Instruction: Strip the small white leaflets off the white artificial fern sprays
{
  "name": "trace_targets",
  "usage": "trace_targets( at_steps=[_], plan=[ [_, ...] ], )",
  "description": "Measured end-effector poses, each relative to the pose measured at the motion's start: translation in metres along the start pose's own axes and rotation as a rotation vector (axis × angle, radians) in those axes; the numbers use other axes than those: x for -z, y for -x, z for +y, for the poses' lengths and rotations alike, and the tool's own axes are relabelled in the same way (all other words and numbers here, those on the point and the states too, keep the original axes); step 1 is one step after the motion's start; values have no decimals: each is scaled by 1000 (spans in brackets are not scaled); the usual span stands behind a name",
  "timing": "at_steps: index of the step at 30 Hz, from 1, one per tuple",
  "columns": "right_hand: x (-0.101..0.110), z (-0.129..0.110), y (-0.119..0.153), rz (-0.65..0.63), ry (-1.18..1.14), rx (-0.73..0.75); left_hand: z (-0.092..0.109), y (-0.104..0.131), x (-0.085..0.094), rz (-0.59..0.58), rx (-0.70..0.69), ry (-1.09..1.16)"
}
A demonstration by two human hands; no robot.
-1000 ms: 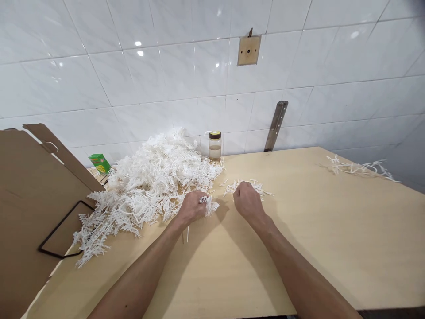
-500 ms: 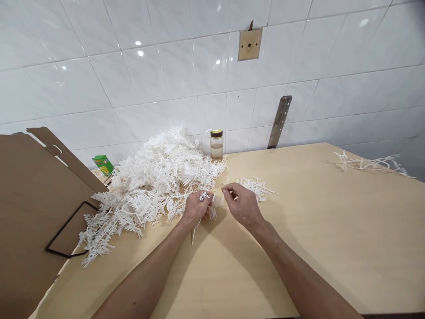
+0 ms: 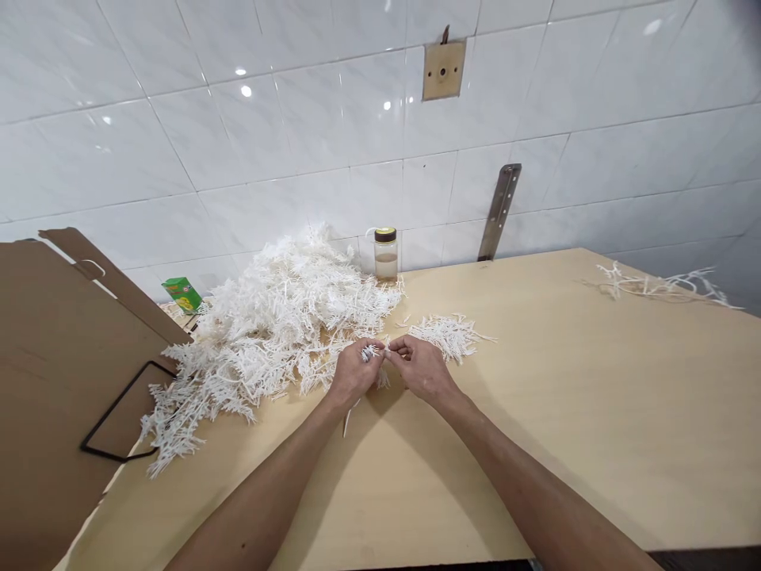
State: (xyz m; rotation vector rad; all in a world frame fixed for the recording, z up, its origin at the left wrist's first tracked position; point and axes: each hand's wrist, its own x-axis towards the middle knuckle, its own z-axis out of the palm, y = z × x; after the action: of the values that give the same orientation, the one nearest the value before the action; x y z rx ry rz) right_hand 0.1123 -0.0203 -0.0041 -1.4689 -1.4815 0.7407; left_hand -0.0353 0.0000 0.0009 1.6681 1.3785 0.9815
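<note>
Closed around a white artificial sprig [image 3: 369, 352] is my left hand [image 3: 355, 371]; the thin stem pokes out below the fist. My right hand [image 3: 423, 369] meets it at the fingertips, thumb and forefinger pinched on the sprig's tip, though the exact bit between them is too small to make out. Left of both hands spreads a big heap of white feathery sprigs [image 3: 285, 309]. Just beyond my right hand lies a small pile of short white snipped-looking pieces [image 3: 452, 337].
A clear bottle with a dark lid [image 3: 386, 258] stands by the tiled wall behind the heap. Bare white stems [image 3: 659, 285] lie at the far right of the table [image 3: 594, 428]. At left are a cardboard box [image 3: 53, 381], a black wire frame [image 3: 101, 428] and a green packet [image 3: 183, 294].
My right hand has moved left from beside the small pile, and its fingertips now touch those of my left hand. My left hand keeps its hold on the sprig.
</note>
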Motion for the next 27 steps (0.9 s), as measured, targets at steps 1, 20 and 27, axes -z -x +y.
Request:
trace_targets(
  at_steps=[1,20,27],
  plan=[
    [0,1,0,-4,-10,-6,1,0,1,12,-36,-68],
    [17,-1,-2,-338,-115,-238,3,-4,10,-75,-75,-211],
    [18,-1,-1,-310,-28,-190,3,-4,12,-105,-119,-236]
  ],
)
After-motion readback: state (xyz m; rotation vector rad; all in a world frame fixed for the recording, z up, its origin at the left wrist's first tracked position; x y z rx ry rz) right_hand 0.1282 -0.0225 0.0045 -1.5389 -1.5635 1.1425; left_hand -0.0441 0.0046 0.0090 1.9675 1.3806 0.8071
